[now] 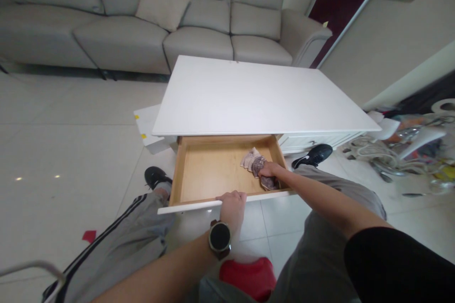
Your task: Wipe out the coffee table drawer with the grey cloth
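Observation:
A wooden drawer with a white front is pulled out of a low white table. My left hand, with a watch on its wrist, is closed over the top edge of the drawer front, near its middle. Inside the drawer, my right hand is closed on a crumpled cloth, pale with darker brownish patches. The cloth lies against the drawer floor in the right part, close to the front corner. My right fingertips are partly hidden by the cloth.
Behind the table stands a grey sofa with a beige cushion. A white box is at the table's left. Coiled cables and clutter lie right. A red seat is below me; my feet flank the drawer.

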A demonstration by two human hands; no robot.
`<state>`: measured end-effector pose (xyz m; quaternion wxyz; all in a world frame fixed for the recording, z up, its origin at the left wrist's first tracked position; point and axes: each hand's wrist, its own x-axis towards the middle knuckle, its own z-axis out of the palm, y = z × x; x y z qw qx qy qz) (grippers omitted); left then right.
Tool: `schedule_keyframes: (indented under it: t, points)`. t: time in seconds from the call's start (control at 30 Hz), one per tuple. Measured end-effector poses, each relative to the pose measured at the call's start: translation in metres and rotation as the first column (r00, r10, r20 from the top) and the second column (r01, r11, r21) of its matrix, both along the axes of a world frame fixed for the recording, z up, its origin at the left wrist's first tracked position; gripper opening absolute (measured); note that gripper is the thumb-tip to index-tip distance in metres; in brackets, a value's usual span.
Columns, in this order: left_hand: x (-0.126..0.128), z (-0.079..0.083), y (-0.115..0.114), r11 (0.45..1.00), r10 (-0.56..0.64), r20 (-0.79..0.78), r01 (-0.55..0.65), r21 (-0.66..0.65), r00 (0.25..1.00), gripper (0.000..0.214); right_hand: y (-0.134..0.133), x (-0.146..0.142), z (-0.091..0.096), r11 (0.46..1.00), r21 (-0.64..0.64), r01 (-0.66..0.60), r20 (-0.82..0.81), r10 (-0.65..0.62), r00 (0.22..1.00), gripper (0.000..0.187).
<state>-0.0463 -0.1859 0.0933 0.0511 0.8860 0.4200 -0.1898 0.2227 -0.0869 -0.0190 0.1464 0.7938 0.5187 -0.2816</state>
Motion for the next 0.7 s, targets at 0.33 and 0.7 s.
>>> schedule_keyframes:
  t: [0.33,0.7]
  points:
    - [0.003,-0.013,-0.004,1.000,0.023,0.006,-0.023,0.021,1.000,0.037,0.034,-0.054,0.007,0.954,0.128,-0.273,0.213,0.242,0.946,0.069]
    - [0.006,-0.021,-0.004,0.987,0.156,0.132,-0.149,-0.063,0.979,0.030,0.085,-0.254,-0.006,0.425,0.378,-0.822,0.204,0.828,0.522,0.045]
